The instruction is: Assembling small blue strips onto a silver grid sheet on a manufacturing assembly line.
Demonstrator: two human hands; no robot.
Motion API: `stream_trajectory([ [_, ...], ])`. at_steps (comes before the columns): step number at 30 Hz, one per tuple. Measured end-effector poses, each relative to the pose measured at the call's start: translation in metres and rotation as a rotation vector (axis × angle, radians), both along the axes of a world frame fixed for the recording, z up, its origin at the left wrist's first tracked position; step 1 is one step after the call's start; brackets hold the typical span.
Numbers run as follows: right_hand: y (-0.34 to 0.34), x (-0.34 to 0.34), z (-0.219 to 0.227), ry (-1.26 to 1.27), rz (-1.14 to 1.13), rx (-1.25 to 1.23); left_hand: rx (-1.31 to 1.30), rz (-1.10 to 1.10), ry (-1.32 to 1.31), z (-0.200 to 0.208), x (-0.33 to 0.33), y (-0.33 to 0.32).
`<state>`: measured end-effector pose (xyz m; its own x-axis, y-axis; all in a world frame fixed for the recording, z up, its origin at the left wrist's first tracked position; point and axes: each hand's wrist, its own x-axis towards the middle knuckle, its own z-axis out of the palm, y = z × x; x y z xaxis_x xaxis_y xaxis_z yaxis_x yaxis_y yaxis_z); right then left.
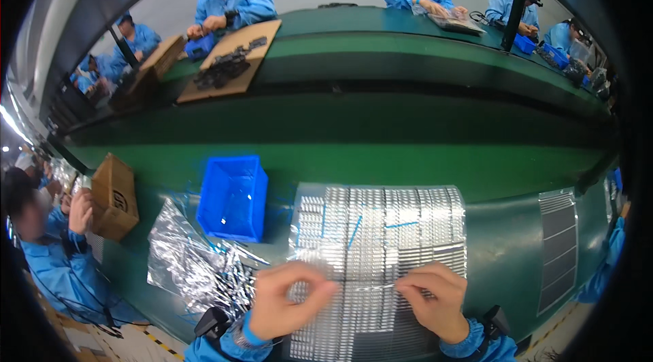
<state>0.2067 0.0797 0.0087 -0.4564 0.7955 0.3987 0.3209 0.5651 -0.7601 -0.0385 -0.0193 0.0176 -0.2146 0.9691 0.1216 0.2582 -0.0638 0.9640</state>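
Observation:
A large sheet covered in rows of small silvery pieces (pixel 367 202) lies on the green work surface in front of me. Just above its middle, a thin shiny strip (pixel 371 288) stretches between my two hands. My left hand (pixel 289 297) is closed in a pinch at the strip's left end, slightly blurred. Thumb and fingers of my right hand (pixel 435 299) pinch its right end. A few thin blue strips (pixel 403 225) lie on the sheet. Its lower right part shows dark lines instead of silvery pieces.
Left of the sheet stands a blue bin (pixel 235 202) with small bits inside. Clear plastic film (pixel 173 246) and a heap of silvery strips (pixel 228 277) lie nearer. A dark lined sheet (pixel 558 250) is at the right. A person with a cardboard box (pixel 114 197) sits left; others work across.

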Motion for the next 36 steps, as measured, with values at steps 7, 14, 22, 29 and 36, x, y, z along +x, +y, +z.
stream_trajectory([
  [7,-0.005,0.0,-0.001,0.096,-0.055,-0.191,0.767,0.755,0.742,0.05,-0.05,-0.029],
  [14,-0.005,0.012,0.007,0.072,-0.102,-0.06,0.338,0.808,1.033,0.044,-0.033,-0.005],
  [22,-0.051,0.04,-0.002,-0.216,0.124,-0.099,0.351,-0.278,0.597,0.0,-0.007,-0.01],
  [29,-0.061,0.045,-0.019,-0.335,0.229,-0.163,0.237,-0.572,0.623,-0.027,0.003,-0.015],
  [36,-0.066,0.048,-0.021,-0.394,0.189,-0.129,0.171,-0.645,0.664,-0.023,0.008,-0.019],
])
